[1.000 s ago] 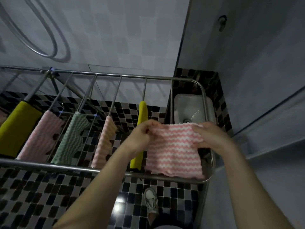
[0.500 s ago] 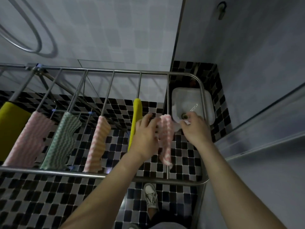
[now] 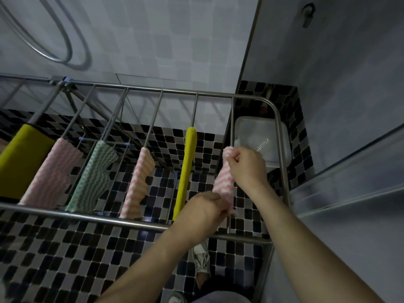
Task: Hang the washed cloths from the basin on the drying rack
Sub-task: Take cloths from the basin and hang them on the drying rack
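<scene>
My right hand (image 3: 247, 166) pinches far end of pink-and-white wavy-striped cloth (image 3: 223, 182), draped over rightmost rod of steel drying rack (image 3: 140, 224). My left hand (image 3: 204, 207) closed on cloth's near end. White plastic basin (image 3: 262, 136) on floor beyond. Yellow cloth (image 3: 187, 169) hangs on neighbouring rod.

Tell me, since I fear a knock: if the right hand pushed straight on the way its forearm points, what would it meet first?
Probably the pink cloth it already pinches on the bar. Past that, the right hand heads up and left towards the yellow cloth on the next bar, though depth is hard to judge here.
</scene>
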